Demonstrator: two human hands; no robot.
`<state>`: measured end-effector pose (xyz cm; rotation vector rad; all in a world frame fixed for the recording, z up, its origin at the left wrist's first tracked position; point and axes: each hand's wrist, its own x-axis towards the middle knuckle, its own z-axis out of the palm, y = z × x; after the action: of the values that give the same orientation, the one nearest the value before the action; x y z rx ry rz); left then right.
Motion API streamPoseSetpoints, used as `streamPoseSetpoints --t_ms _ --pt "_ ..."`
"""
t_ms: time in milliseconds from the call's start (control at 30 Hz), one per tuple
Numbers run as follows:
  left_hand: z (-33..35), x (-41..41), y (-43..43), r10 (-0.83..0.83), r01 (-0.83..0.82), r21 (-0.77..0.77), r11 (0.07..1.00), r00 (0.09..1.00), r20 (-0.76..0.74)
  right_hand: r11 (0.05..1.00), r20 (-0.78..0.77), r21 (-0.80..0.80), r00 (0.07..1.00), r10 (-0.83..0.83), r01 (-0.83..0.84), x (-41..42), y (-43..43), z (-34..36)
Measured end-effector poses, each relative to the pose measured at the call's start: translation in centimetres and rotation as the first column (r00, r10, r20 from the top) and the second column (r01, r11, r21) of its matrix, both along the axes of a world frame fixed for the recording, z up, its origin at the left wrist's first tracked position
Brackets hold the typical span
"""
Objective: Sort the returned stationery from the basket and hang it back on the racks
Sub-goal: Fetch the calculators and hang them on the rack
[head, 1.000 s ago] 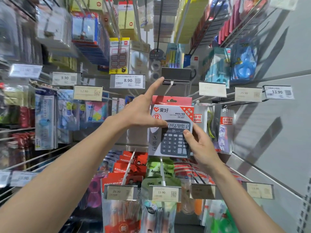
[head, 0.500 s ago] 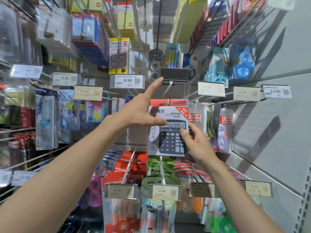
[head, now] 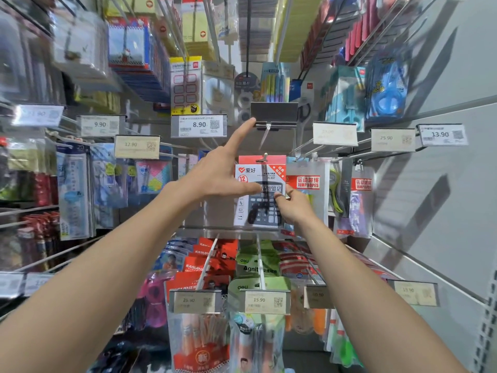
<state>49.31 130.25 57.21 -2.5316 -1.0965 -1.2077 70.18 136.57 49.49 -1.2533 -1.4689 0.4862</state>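
A boxed calculator pack (head: 251, 173), red-topped with a white card and a dark keypad, hangs in the middle of the rack with a metal hook (head: 265, 157) through its top hole. My left hand (head: 215, 173) reaches up: its straight index finger touches the grey price-tag holder (head: 274, 111) at the hook's front end, which is tipped up, and its thumb lies across the pack's display. My right hand (head: 294, 208) pinches the pack's right edge, beside the keypad. No basket is in view.
Jump-rope packs (head: 305, 181) hang just right of the calculator. Price tags reading 8.90 (head: 199, 125) and 15.90 (head: 265, 301) front neighbouring hooks. Packed hooks crowd the left, top and bottom. A grey wall panel (head: 430, 197) closes the right side.
The calculator pack has slid away from me along the hook, deeper into the rack, and both hands have followed it. My left index finger has stayed at the raised tag holder.
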Motion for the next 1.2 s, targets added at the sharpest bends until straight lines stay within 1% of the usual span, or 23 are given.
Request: streamPoseSetpoints --t_ms 133,233,333,400,433,533,667,733,800,933,1033,1100,1200 --pt "0.1 0.3 -0.4 0.036 -0.036 -0.019 0.999 0.999 -0.011 0.998 0.026 -0.062 0.999 -0.026 0.028 -0.1 0.2 0.1" --pt "-0.2 0.3 -0.3 0.1 -0.1 0.016 0.995 0.994 -0.046 0.987 0.022 -0.084 0.991 -0.135 0.137 -0.1 -0.4 -0.5" --pt "-2.2 0.4 -0.3 0.177 -0.171 0.075 0.982 0.981 -0.086 0.973 0.057 -0.074 0.975 -0.216 0.22 0.4 -2.0 -1.6" --pt "-4.4 0.1 -0.1 0.224 -0.215 0.088 0.973 0.968 -0.112 0.977 0.091 -0.054 0.975 -0.201 0.206 1.0 -3.2 -2.7" --pt "-5.7 -0.2 0.2 0.247 -0.241 0.063 0.969 0.959 -0.137 0.983 0.108 -0.05 0.979 -0.171 0.177 1.2 -4.0 -3.3" --pt "-9.0 -1.1 1.1 0.316 -0.351 -0.11 0.93 0.915 -0.251 0.998 0.217 -0.026 0.975 -0.052 0.059 1.5 -5.9 -5.0" --pt "-11.6 -1.7 1.6 0.271 -0.344 -0.252 0.905 0.92 -0.284 0.999 0.405 0.011 0.914 0.03 -0.038 1.3 -6.6 -6.4" --pt "-11.9 -2.1 1.4 0.239 -0.337 -0.315 0.887 0.92 -0.312 0.998 0.503 -0.026 0.862 0.058 -0.052 0.8 -6.7 -6.2" --pt "-11.8 -2.8 1.1 0.199 -0.335 -0.375 0.864 0.913 -0.356 0.995 0.558 -0.082 0.824 0.098 -0.063 0.1 -7.3 -5.4" --pt "-10.7 -4.9 -0.6 0.139 -0.387 -0.485 0.785 0.872 -0.47 0.959 0.562 -0.265 0.791 0.242 -0.106 -1.6 -9.5 -3.2" --pt "-8.3 -6.4 -3.2 0.104 -0.438 -0.517 0.736 0.827 -0.553 0.904 0.535 -0.412 0.772 0.343 -0.117 -3.3 -11.6 0.1" --pt "-5.9 -7.2 -5.6 0.069 -0.446 -0.57 0.69 0.824 -0.562 0.856 0.527 -0.503 0.743 0.411 -0.117 -4.7 -13.4 2.7" --pt "-1.1 -8.5 -9.9 0.058 -0.444 -0.672 0.593 0.856 -0.514 0.78 0.476 -0.607 0.717 0.509 -0.151 -6.8 -16.6 7.3"
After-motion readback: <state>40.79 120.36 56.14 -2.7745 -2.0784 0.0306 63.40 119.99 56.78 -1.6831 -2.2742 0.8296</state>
